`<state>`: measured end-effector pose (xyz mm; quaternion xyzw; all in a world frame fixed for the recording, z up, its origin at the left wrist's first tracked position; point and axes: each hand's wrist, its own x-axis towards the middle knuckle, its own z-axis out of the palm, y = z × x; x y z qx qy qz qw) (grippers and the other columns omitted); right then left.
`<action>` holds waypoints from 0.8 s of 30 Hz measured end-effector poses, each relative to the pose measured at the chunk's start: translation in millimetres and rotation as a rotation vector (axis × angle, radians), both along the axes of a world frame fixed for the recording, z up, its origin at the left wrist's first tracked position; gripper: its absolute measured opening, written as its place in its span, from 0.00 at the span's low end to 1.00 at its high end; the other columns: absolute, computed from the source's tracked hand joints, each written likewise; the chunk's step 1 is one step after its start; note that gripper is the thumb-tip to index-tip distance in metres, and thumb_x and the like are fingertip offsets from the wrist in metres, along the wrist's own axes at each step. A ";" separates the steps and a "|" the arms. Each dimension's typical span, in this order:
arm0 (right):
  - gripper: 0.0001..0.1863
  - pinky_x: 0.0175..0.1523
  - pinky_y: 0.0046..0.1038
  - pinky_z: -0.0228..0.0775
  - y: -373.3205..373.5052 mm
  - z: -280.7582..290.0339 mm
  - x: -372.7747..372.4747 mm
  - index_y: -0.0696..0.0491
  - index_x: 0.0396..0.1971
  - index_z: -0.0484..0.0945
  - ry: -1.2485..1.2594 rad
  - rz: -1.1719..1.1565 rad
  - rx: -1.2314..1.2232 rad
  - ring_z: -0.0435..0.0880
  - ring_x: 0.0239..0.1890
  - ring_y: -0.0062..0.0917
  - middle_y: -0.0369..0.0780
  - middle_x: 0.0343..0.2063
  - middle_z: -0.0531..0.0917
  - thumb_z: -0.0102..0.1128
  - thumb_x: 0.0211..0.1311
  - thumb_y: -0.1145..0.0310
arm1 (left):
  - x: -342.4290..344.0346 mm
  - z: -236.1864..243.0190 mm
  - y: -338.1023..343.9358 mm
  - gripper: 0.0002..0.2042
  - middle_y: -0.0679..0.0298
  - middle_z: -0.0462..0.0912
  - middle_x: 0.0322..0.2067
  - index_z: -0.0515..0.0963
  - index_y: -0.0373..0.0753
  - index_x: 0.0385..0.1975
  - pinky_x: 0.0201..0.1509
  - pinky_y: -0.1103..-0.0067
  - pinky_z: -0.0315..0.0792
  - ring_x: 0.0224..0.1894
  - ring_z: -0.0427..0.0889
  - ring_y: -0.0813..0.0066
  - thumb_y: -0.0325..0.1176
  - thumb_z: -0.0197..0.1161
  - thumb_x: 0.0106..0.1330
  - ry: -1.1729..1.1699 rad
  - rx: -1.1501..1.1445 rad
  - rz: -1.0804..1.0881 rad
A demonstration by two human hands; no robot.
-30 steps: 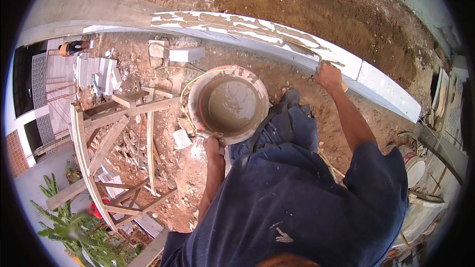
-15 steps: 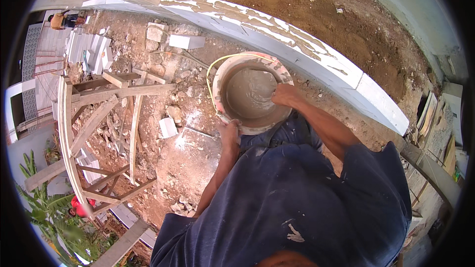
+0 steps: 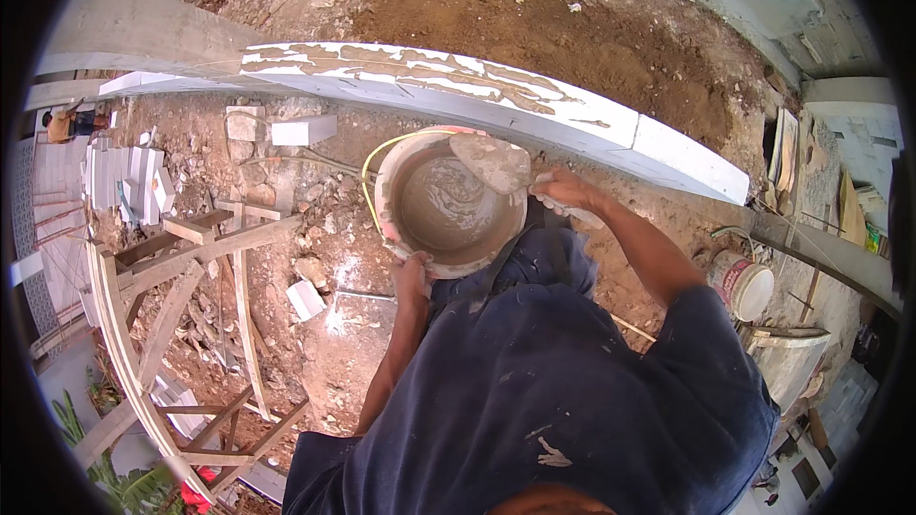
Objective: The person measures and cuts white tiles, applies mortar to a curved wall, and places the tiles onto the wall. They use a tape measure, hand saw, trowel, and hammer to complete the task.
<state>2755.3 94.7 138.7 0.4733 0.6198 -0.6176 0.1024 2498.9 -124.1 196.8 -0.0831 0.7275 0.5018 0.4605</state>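
A round bucket [image 3: 384,193] with a yellow-green handle [image 3: 365,172] stands before me, partly filled with wet grey mortar [image 3: 444,195]. At its near left rim, by the end of the handle, my left hand [image 3: 412,278] is closed on the bucket's edge. My right hand [image 3: 565,191] grips a trowel at the bucket's right side. The trowel's blade [image 3: 494,162], coated with mortar, is above the far right rim and hides part of it. My right fingers cover most of the trowel's handle.
Beyond the bucket runs a low white block wall [image 3: 592,124] with mortar patches on top. A timber frame [image 3: 191,257] stands at left, near stacked white blocks [image 3: 129,176]. Loose blocks [image 3: 303,130] and rubble lie about. A pail [image 3: 746,286] is at right; another person [image 3: 67,124] is far left.
My right hand has come up out of the bucket to the right, bringing the mortar-coated trowel into sight. My left hand stays at the rim. The whole view has shifted, showing more at right.
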 end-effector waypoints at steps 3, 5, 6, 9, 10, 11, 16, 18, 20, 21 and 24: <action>0.23 0.50 0.38 0.73 46.7 16.0 29.7 0.59 0.36 0.79 -0.244 0.136 0.254 0.84 0.38 0.38 0.48 0.33 0.84 0.53 0.57 0.52 | 8.1 4.6 -6.7 0.13 0.59 0.75 0.27 0.70 0.29 0.38 0.20 0.78 0.73 0.19 0.76 0.71 0.19 0.55 0.50 0.059 -0.069 -0.010; 0.21 0.50 0.38 0.74 67.4 30.0 49.0 0.57 0.37 0.80 -0.422 0.245 0.576 0.84 0.40 0.41 0.49 0.37 0.84 0.51 0.58 0.54 | 15.5 -2.1 -11.8 0.13 0.58 0.75 0.28 0.70 0.28 0.38 0.19 0.77 0.74 0.18 0.76 0.70 0.19 0.54 0.51 0.083 -0.045 0.045; 0.19 0.48 0.39 0.75 76.2 32.5 64.2 0.56 0.37 0.80 -0.494 0.257 0.644 0.84 0.40 0.41 0.49 0.38 0.84 0.51 0.58 0.56 | 22.8 -7.1 -15.2 0.13 0.57 0.75 0.28 0.70 0.28 0.38 0.18 0.76 0.75 0.18 0.76 0.69 0.18 0.54 0.51 0.087 -0.033 0.069; 0.17 0.45 0.38 0.77 96.9 -12.3 146.4 0.55 0.39 0.79 -0.663 0.394 0.727 0.85 0.40 0.38 0.48 0.37 0.84 0.51 0.57 0.59 | 44.6 -38.5 -38.4 0.14 0.55 0.75 0.30 0.69 0.25 0.41 0.21 0.73 0.79 0.24 0.79 0.66 0.18 0.54 0.53 0.115 0.024 0.150; 0.17 0.44 0.38 0.77 95.9 -17.4 173.9 0.55 0.40 0.79 -0.701 0.414 0.728 0.85 0.40 0.37 0.47 0.38 0.84 0.51 0.57 0.60 | 48.3 -42.0 -43.7 0.15 0.55 0.75 0.31 0.69 0.24 0.42 0.22 0.73 0.79 0.26 0.79 0.65 0.18 0.54 0.53 0.118 0.036 0.184; 0.17 0.44 0.38 0.77 93.4 -16.0 197.1 0.55 0.40 0.79 -0.693 0.402 0.742 0.85 0.39 0.38 0.47 0.37 0.84 0.51 0.58 0.60 | 52.1 -38.8 -46.9 0.15 0.55 0.75 0.31 0.69 0.24 0.43 0.22 0.72 0.79 0.27 0.79 0.65 0.19 0.55 0.53 0.114 0.015 0.223; 0.18 0.44 0.38 0.77 90.0 -12.7 273.2 0.56 0.42 0.78 -0.712 0.378 0.750 0.85 0.39 0.39 0.48 0.37 0.84 0.52 0.59 0.59 | 96.8 -24.1 -46.8 0.14 0.56 0.75 0.30 0.71 0.24 0.40 0.23 0.71 0.79 0.26 0.78 0.65 0.20 0.57 0.52 0.091 -0.035 0.334; 0.18 0.45 0.39 0.77 95.4 -1.9 233.3 0.56 0.42 0.77 -0.614 0.289 0.761 0.85 0.39 0.39 0.49 0.37 0.83 0.52 0.59 0.58 | 100.5 -42.1 -67.6 0.11 0.57 0.75 0.27 0.73 0.25 0.36 0.22 0.72 0.77 0.23 0.77 0.66 0.20 0.57 0.52 0.090 -0.066 0.311; 0.18 0.46 0.39 0.76 104.3 -5.2 189.9 0.56 0.42 0.77 -0.473 0.199 0.826 0.84 0.40 0.41 0.50 0.37 0.83 0.52 0.59 0.59 | 111.5 -48.8 -70.0 0.08 0.57 0.75 0.24 0.74 0.26 0.32 0.20 0.73 0.75 0.21 0.76 0.67 0.21 0.58 0.52 0.099 -0.062 0.331; 0.18 0.47 0.39 0.76 112.5 -20.1 176.2 0.57 0.42 0.77 -0.484 0.221 0.824 0.84 0.41 0.41 0.50 0.38 0.83 0.52 0.58 0.61 | 121.3 -47.0 -64.6 0.06 0.58 0.74 0.23 0.74 0.27 0.30 0.19 0.74 0.74 0.19 0.75 0.68 0.21 0.58 0.52 0.106 -0.048 0.361; 0.17 0.49 0.39 0.76 131.4 -30.0 147.9 0.58 0.40 0.79 -0.493 0.278 0.782 0.84 0.42 0.42 0.51 0.40 0.83 0.52 0.55 0.64 | 146.3 -34.1 -53.3 0.05 0.58 0.74 0.21 0.74 0.28 0.28 0.18 0.74 0.72 0.17 0.74 0.68 0.21 0.58 0.52 0.161 -0.128 0.324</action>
